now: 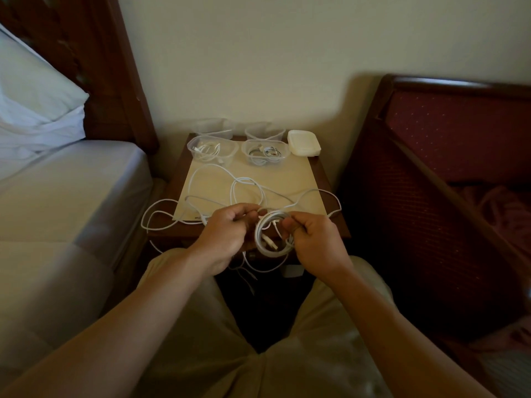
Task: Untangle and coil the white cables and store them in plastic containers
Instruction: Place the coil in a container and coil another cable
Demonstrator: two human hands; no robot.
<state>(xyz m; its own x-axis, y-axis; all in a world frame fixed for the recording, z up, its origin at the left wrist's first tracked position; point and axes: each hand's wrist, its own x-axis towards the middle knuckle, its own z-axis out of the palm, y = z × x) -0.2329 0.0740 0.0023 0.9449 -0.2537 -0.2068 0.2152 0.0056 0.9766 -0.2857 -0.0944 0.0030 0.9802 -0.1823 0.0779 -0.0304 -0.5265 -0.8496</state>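
Observation:
A round coil of white cable [263, 239] hangs between my hands above the near edge of the nightstand. My right hand [313, 242] grips the coil's right side. My left hand [227, 234] pinches the cable at the coil's upper left. Loose white cable [244, 182] trails from there in tangled loops over the nightstand and off its left edge. Two clear plastic containers [212, 149] [265, 152] further back each hold a coiled white cable. Two more clear containers [214, 127] [264, 130] stand behind them; their contents are unclear.
A stack of white lids [304, 142] sits at the back right of the wooden nightstand [319, 173], which has a pale mat [287, 173] on top. A bed [63, 179] lies to the left, a dark red upholstered headboard [448, 156] to the right. My knees are below.

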